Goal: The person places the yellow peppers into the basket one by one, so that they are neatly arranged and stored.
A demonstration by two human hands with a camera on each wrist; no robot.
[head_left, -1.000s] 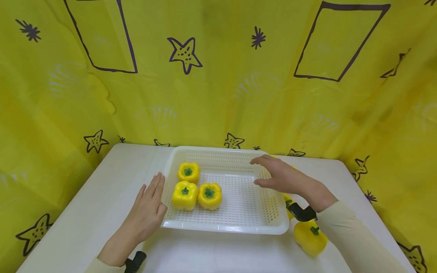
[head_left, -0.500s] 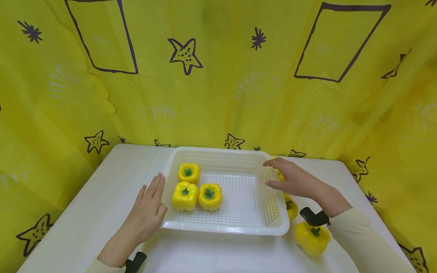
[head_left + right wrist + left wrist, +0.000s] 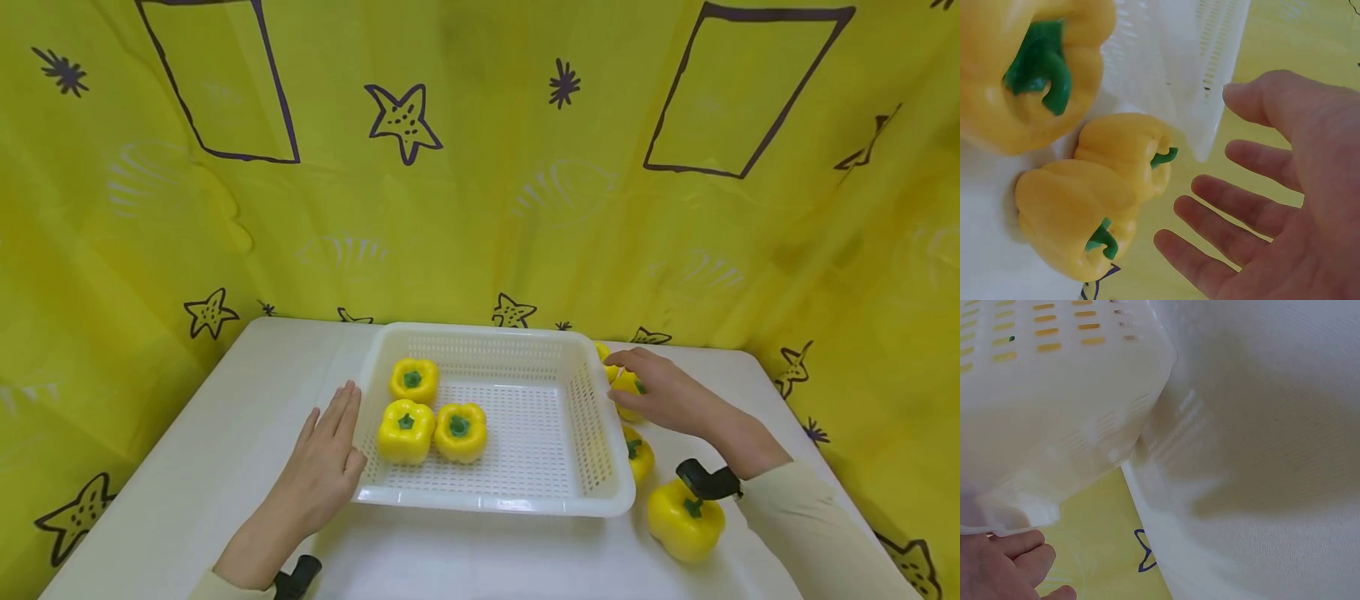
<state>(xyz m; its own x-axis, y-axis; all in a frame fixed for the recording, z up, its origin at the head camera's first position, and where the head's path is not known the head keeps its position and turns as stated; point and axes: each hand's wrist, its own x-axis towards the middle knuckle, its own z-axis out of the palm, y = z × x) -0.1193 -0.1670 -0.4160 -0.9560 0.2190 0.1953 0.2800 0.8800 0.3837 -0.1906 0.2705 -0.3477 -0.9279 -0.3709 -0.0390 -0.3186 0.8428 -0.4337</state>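
A white perforated plastic basket [image 3: 517, 502] stands mid-table, holding three yellow bell peppers grouped at its left: a rear one [image 3: 414, 380], a front one [image 3: 406, 431] and one beside it [image 3: 461, 432]. My left hand [image 3: 318, 467] lies along the basket's left side, fingers straight, their tips at the rim. Past the right rim, my right hand [image 3: 667, 392] hovers over loose bell peppers, fingers spread and holding nothing. Beneath it is a partly covered bell pepper [image 3: 627, 397]. In the right wrist view, two bell peppers [image 3: 1075, 215] sit side by side just beyond the fingertips.
More bell peppers line the basket's right side: one [image 3: 639, 458] near the front corner, one [image 3: 686, 523] closer to me, and one [image 3: 606, 360] at the back. The white table [image 3: 187, 467] meets a yellow patterned curtain [image 3: 480, 208] behind and at both sides.
My right hand has moved right, from above the basket's interior to outside its right rim, uncovering peppers there. The left hand, basket and peppers stay put.
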